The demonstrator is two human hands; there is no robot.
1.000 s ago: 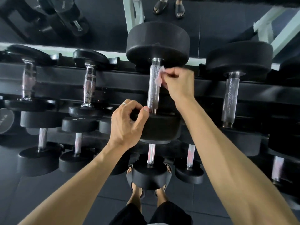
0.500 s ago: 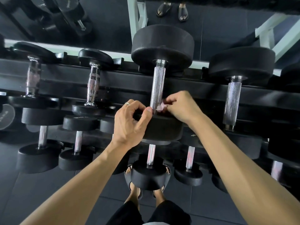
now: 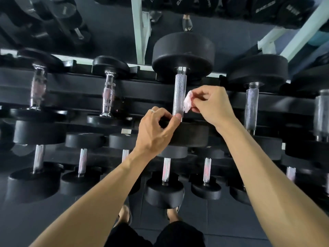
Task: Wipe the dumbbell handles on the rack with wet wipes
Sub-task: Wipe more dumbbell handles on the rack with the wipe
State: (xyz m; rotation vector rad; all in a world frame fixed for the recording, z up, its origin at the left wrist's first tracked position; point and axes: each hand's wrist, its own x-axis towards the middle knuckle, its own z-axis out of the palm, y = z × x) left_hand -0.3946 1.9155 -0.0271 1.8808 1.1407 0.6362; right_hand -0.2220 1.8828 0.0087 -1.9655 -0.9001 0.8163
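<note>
A large black dumbbell lies on the top tier of the rack (image 3: 135, 90), its knurled silver handle (image 3: 179, 94) running away from me. My right hand (image 3: 213, 106) pinches a crumpled pale pink wet wipe (image 3: 187, 102) against the right side of that handle, near its lower half. My left hand (image 3: 156, 129) has curled fingers on the near black head (image 3: 194, 134) of the same dumbbell, the thumb tip touching the bottom end of the handle.
More dumbbells sit on the top tier: chrome-handled ones (image 3: 108, 97) to the left, a big one (image 3: 252, 107) to the right. Smaller dumbbells (image 3: 166, 186) fill the lower tier. My sandalled feet (image 3: 124, 213) stand on dark floor mats. A mirror runs behind the rack.
My right hand slid the wipe from the top of the handle down to its bottom end, then back up to mid-handle. The left hand stayed on the near head.
</note>
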